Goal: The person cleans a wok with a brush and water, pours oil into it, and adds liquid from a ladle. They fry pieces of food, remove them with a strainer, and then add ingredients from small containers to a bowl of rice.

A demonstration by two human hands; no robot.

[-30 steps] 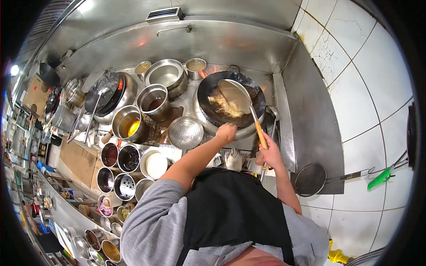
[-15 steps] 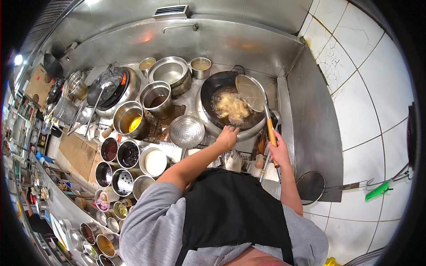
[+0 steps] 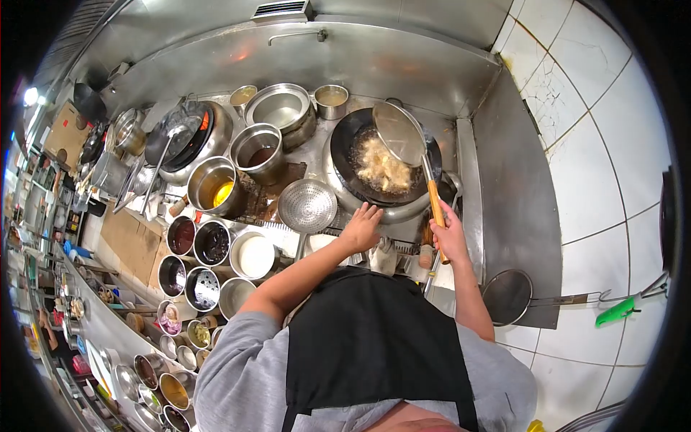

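My right hand (image 3: 450, 234) is wrapped around the wooden handle of a mesh strainer (image 3: 398, 129). The strainer's round head is tilted over the right part of a black wok (image 3: 344, 150). Pale battered pieces (image 3: 383, 167) bubble in oil in the wok, and the strainer partly hides them. Just in front of the wok, my left hand (image 3: 362, 229) is held out with its fingers spread and nothing in it. Left of that hand lies a perforated ladle (image 3: 307, 206).
Metal pots, one with yellow liquid (image 3: 213, 189), stand left of the wok. Several sauce containers (image 3: 213, 243) fill the near left. Another burner holds a wok with a ladle (image 3: 173, 133). A second strainer (image 3: 507, 297) hangs at right. A brush (image 3: 426, 253) stands near my right hand.
My left hand has drawn back slightly from the wok's front rim, and its fingers have spread. The strainer head has shifted a little left and tilted over the wok. The view has shifted slightly.
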